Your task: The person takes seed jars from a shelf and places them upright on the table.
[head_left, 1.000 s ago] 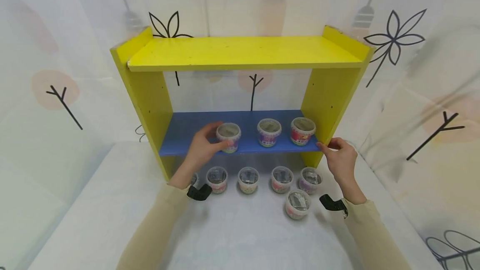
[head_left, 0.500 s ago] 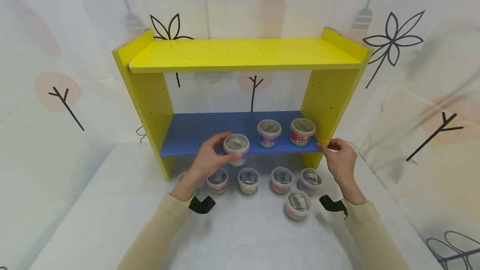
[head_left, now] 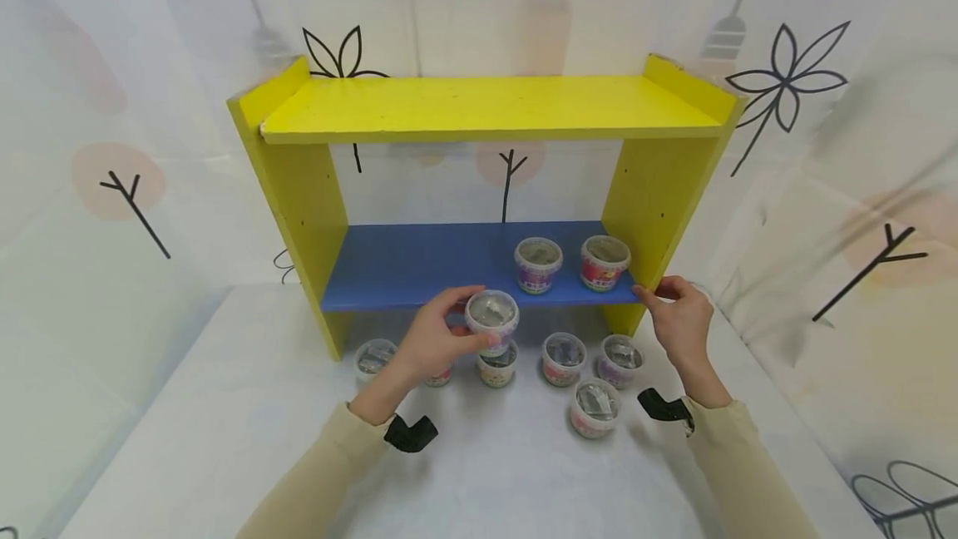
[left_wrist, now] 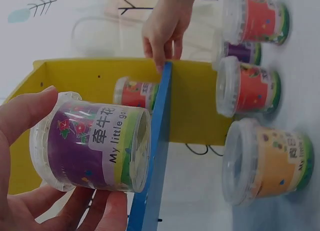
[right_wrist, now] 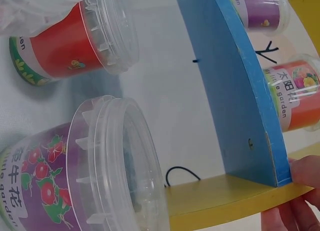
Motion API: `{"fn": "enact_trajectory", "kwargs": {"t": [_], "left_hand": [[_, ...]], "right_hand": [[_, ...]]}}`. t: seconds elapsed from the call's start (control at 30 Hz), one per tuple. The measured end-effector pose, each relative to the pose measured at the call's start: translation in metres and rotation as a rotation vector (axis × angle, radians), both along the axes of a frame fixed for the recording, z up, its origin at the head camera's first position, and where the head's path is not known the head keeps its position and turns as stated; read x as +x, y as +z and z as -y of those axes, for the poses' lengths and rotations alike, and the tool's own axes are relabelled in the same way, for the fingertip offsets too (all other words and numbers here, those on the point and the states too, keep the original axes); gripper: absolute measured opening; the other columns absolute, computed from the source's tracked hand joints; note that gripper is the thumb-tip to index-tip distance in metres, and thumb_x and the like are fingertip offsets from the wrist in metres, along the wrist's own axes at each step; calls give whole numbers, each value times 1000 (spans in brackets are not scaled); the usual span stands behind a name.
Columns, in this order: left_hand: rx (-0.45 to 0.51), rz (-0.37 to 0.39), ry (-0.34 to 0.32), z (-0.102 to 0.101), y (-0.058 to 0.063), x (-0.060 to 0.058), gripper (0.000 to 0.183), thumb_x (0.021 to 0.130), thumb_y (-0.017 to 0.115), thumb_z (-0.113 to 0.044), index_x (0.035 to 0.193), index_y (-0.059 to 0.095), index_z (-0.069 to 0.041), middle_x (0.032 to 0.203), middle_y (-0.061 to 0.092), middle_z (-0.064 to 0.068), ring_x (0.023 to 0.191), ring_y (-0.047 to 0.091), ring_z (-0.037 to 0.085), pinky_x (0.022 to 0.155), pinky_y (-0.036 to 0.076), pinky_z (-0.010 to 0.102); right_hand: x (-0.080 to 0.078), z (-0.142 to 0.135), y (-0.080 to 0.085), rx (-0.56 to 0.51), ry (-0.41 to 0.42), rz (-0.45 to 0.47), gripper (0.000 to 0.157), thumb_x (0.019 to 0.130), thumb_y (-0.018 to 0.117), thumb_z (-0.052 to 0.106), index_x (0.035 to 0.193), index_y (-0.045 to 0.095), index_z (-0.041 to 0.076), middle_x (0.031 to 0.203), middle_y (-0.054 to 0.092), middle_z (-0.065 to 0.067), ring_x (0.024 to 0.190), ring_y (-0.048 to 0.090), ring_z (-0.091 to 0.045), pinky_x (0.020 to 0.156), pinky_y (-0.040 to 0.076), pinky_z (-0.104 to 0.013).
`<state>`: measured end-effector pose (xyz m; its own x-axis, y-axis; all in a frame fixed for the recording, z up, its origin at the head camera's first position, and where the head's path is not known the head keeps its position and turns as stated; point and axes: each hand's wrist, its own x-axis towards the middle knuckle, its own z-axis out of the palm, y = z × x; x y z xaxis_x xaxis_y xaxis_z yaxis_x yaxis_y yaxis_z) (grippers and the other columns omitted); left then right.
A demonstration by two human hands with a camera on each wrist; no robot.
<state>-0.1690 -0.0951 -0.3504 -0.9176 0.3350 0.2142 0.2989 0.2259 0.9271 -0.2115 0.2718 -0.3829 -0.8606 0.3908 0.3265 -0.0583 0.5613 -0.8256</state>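
My left hand (head_left: 436, 338) grips a clear plastic tub (left_wrist: 90, 143) with a purple label reading "My little garden", thumb near its lid and fingers underneath. The tub is in front of the blue shelf board (head_left: 419, 260), above the front row of tubs. At the right front corner of the yellow shelf unit (head_left: 486, 106), my right hand (head_left: 679, 318) pinches the side panel, with the thumb by the board's end. On the blue board stand a purple-labelled tub (head_left: 538, 264) and a red-labelled tub (head_left: 605, 263).
Several lidded tubs stand in a row on the white table (head_left: 509, 472) below the board, among them a yellow-labelled tub (left_wrist: 272, 161) and a purple one (head_left: 619, 360). One pink-labelled tub (head_left: 595, 408) sits nearer the front. My left hand partly covers some of the row.
My left hand has carried the purple-labelled tub off the blue board, towards me, down and to the right. My right hand has stayed at the shelf's corner.
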Motion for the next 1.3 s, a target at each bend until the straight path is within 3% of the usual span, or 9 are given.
{"fn": "enact_trajectory", "kwargs": {"t": [0.17,0.3,0.53,0.87,1.1,1.3], "left_hand": [[-7,-3,-20,-8,-8,7,71,79,87,-19,141,55,-10,132,58,6,114,58,25,93,54,44],[-22,25,-32,-14,-15,14,69,79,86,-19,140,55,-10,134,57,7,115,57,27,91,55,41],[-58,33,-37,-21,-35,20,68,76,88,-22,137,59,-14,131,59,3,115,58,25,83,57,27],[-72,40,-30,-33,-61,29,68,74,90,-20,134,60,-12,126,62,3,112,61,27,81,58,29],[-72,19,0,-38,-68,35,70,72,91,-20,135,60,-12,127,62,4,109,62,27,84,58,35],[-46,22,-43,-42,-74,39,68,75,89,-18,135,59,-8,127,61,7,110,61,28,83,58,30]], "right_hand": [[-1,-1,-1,-6,-1,25,46,94,69,37,114,67,-5,111,66,-21,106,56,-31,67,45,-14],[-1,-1,-1,-7,0,29,47,94,69,37,115,66,-5,111,66,-22,106,56,-32,68,45,-13],[0,0,0,-2,5,11,46,93,70,35,113,67,-7,111,66,-24,105,57,-34,64,44,-11],[1,1,2,-9,4,6,45,93,71,34,113,67,-6,110,67,-23,104,57,-32,65,44,-11],[1,2,2,-11,1,7,45,93,71,34,113,67,-6,110,67,-22,103,57,-31,67,45,-13],[1,1,2,-12,3,14,45,94,70,34,113,67,-7,111,66,-23,103,58,-33,65,44,-11]]}}
